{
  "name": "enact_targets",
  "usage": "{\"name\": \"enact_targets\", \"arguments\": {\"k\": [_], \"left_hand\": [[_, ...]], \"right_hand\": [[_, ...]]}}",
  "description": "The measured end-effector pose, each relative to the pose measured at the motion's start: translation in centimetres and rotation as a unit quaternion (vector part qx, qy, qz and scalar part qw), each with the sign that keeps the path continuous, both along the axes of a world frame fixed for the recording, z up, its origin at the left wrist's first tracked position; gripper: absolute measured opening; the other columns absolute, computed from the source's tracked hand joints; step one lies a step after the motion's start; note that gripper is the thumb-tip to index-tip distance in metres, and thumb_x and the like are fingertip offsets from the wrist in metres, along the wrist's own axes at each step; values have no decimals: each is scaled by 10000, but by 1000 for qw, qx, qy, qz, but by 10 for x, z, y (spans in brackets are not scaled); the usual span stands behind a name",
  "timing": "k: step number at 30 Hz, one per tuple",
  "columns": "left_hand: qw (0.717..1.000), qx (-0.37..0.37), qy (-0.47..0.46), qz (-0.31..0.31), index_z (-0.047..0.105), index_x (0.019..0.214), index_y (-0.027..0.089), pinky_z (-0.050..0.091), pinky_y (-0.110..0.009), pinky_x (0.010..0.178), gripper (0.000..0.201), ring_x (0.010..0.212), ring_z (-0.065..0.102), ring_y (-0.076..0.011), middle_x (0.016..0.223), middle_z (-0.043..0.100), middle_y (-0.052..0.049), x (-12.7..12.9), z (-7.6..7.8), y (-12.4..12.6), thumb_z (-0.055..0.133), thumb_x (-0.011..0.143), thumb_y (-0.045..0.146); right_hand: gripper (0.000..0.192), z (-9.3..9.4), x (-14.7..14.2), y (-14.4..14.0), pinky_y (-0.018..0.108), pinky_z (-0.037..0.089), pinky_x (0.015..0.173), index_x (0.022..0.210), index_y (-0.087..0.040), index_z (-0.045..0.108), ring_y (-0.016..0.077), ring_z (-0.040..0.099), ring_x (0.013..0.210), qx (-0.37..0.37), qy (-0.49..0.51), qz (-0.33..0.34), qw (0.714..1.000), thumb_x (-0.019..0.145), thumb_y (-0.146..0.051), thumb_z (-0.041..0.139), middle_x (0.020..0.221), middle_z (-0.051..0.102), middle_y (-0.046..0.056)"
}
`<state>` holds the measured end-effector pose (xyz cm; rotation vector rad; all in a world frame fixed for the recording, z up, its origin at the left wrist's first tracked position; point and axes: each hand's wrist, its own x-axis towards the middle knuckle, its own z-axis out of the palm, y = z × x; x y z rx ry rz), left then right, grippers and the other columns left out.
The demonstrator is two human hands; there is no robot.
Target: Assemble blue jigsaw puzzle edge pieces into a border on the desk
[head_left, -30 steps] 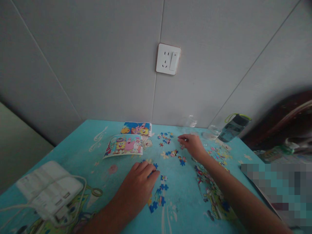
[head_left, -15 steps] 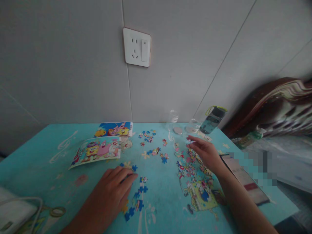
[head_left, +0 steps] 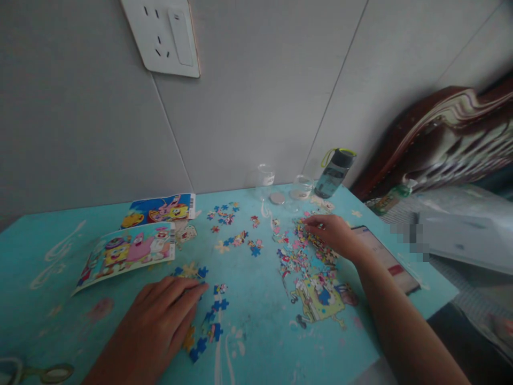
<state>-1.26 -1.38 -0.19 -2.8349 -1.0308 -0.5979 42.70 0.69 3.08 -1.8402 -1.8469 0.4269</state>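
My left hand (head_left: 158, 315) lies at the lower left with its fingers loosely stretched. Its fingertips rest at a joined strip of jigsaw pieces (head_left: 215, 305), blue and yellow, and partly cover it. My right hand (head_left: 331, 235) reaches into a heap of loose jigsaw pieces (head_left: 298, 254) on the right. Its fingers are bent and slightly apart, tips down among the pieces; I make out no piece between them. Small groups of pieces (head_left: 226, 214) lie farther back, with joined pieces (head_left: 236, 239) nearer the middle. Two cartoon picture sheets (head_left: 134, 250) lie at the left.
A phone (head_left: 387, 259) lies beside my right forearm. Clear plastic jars (head_left: 265, 176), a round lid (head_left: 277, 198) and a dark water bottle (head_left: 335, 174) stand at the back by the wall. The turquoise tablecloth (head_left: 264, 337) carries printed cartoon figures. Scissors (head_left: 56, 372) lie at the lower left.
My view has turned right and tilted down. My right hand has lowered its fingertips into the heap and its fingers are closer together. My left hand stays by the joined strip.
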Motion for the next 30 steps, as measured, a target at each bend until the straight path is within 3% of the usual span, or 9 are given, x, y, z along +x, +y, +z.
{"name": "enact_targets", "arguments": {"k": [5, 8, 13, 18, 23, 30], "left_hand": [[1000, -9, 13, -1, 651, 1209, 268, 442, -413, 899, 300, 1005, 600, -242, 1105, 677, -52, -2, -3, -1, 486, 958, 275], [1000, -8, 20, -8, 652, 1209, 268, 440, -421, 897, 299, 1003, 604, -245, 1111, 678, -51, -3, -4, -1, 495, 955, 285], [1000, -7, 30, 3, 651, 1218, 268, 452, -423, 901, 311, 1012, 617, -249, 1126, 679, -49, -5, -6, 1, 504, 948, 316], [1000, 1, 30, -2, 656, 1206, 274, 460, -399, 872, 305, 1005, 616, -239, 1121, 682, -53, -7, -8, 2, 490, 954, 318], [999, -12, 35, 0, 636, 1220, 286, 441, -409, 886, 304, 1021, 605, -244, 1125, 680, -47, -7, -10, 1, 501, 948, 295], [999, -32, 38, 1, 619, 1234, 293, 438, -424, 899, 306, 1028, 603, -249, 1144, 675, -32, -7, -10, 2, 498, 956, 336]], "right_hand": [[214, 1, -7, -2, 337, 507, 825, 1029, -273, 783, 222, 684, 891, 13, -4, 67, 998, 900, -334, 623, 1000, 757, 46], [216, -3, -8, -1, 318, 500, 769, 1051, -263, 778, 200, 661, 817, 8, -32, 79, 996, 896, -327, 643, 946, 728, 56], [244, -6, -7, 1, 311, 472, 718, 1066, -248, 770, 184, 621, 731, 8, -81, 53, 995, 857, -348, 695, 867, 705, 55], [233, 6, -3, -5, 296, 462, 677, 1029, -235, 771, 177, 629, 730, 19, -80, 23, 996, 869, -369, 668, 891, 723, 58], [137, 24, 1, -14, 287, 457, 635, 844, -241, 768, 166, 633, 665, -64, -53, 16, 996, 855, -319, 657, 779, 735, 20], [136, 20, -14, -60, 280, 452, 606, 834, -251, 732, 165, 629, 659, -95, -16, 3, 995, 861, -347, 640, 770, 716, 13]]}}
